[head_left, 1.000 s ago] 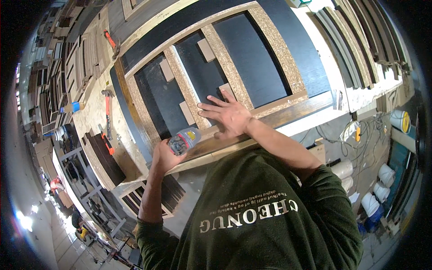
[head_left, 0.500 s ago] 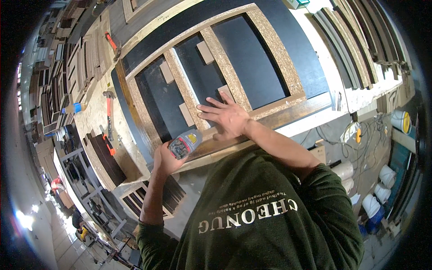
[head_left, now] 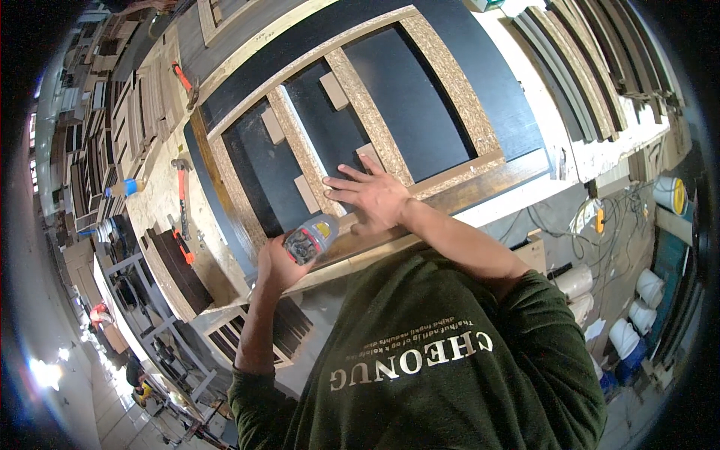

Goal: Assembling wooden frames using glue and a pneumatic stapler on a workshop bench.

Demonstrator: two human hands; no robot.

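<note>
My left hand point(head_left: 274, 264) is wrapped round a grey tool point(head_left: 312, 238) with a red-ringed dark end and a yellow label; it looks like a nail gun. The tool stands over the near edge of a chipboard frame point(head_left: 367, 112), close to the near left corner. My right hand point(head_left: 376, 199) lies spread on the frame's near rail, fingers reaching over a crossbar's end and a small wooden block point(head_left: 370, 155). More blocks, among them one at a crossbar point(head_left: 334, 91), sit against the bars. Beneath the frame lies a dark panel point(head_left: 409, 86). The tool's working tip is hidden.
Left of the panel, two hammers point(head_left: 181, 191) and a red-handled tool point(head_left: 182, 246) lie on the pale bench. Stacked strips point(head_left: 555, 75) stand at the right, with cables point(head_left: 574, 217) and several buckets point(head_left: 651, 289) below. Another person's hand point(head_left: 154, 6) shows at the far upper left.
The view has shifted slightly, so the frame appears a little farther left. Both my hands keep nearly the same places and grip. Another person's hand has come into view at the upper left.
</note>
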